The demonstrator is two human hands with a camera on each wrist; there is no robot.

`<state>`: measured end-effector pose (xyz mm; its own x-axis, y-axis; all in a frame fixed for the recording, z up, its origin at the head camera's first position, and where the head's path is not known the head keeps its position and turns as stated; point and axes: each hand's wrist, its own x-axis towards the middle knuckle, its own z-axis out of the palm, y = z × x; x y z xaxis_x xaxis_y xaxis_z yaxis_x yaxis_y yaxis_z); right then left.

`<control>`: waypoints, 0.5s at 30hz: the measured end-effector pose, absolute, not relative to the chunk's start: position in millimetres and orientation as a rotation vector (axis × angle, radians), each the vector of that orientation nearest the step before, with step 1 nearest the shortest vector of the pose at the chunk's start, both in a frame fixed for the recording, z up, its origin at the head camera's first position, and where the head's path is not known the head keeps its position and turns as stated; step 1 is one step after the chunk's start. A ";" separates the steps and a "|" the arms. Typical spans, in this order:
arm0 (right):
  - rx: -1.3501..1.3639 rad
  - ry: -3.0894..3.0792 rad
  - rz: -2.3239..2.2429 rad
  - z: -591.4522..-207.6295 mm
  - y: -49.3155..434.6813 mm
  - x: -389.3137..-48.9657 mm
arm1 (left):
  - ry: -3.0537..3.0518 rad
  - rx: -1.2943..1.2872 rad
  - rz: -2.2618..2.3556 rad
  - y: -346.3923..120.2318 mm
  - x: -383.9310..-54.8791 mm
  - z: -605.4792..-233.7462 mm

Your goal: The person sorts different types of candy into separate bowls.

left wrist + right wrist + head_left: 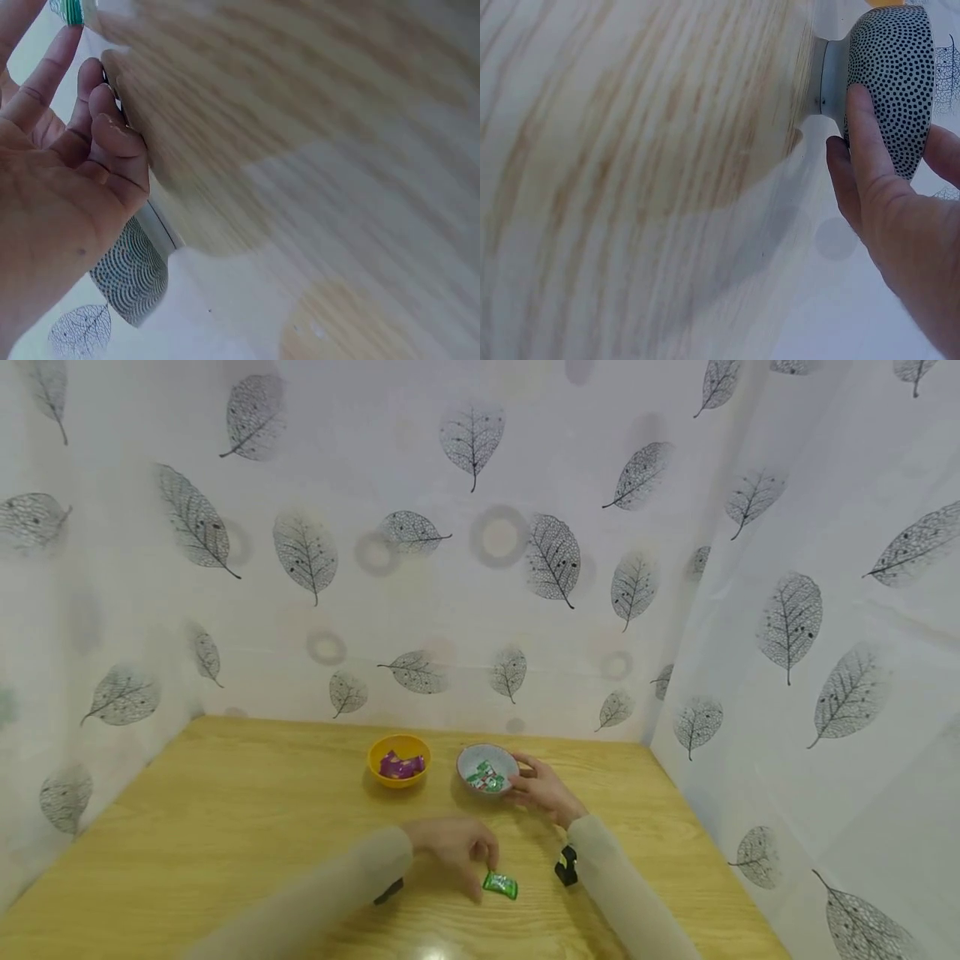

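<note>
A green-wrapped candy (pixel 500 884) lies on the table near the front. My left hand (pixel 455 845) is over it, one fingertip touching the candy's edge and the thumb apart to the left. In the left wrist view, only part of the green wrapper (pixel 69 10) shows, at a fingertip. My right hand (pixel 546 789) holds the right side of a white bowl (pixel 889 82) with a dotted outside, its thumb at the rim and fingers against the wall. Several green-and-white wrapped candies (pixel 486 776) lie inside that bowl.
Left of the white bowl stands an orange bowl (pixel 375 768) with several purple-wrapped candies (pixel 401 766). The wooden table (pixel 225 827) ends at leaf-patterned curtains (pixel 405 610) at the back and right. A black wrist strap (pixel 567 866) shows at the right sleeve.
</note>
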<state>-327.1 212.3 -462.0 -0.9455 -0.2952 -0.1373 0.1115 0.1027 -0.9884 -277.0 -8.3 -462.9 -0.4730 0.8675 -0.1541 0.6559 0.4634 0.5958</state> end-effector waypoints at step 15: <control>-0.171 2.101 -1.906 -460.8 212.2 -325.2 | 2.265 1.294 0.657 13.7 -271.4 -462.3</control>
<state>-325.2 212.2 -460.8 -0.9484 -0.2850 -0.1391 0.1107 0.1134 -0.9874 -271.4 13.7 -462.3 -0.4607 0.8758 -0.1440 0.6627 0.4473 0.6007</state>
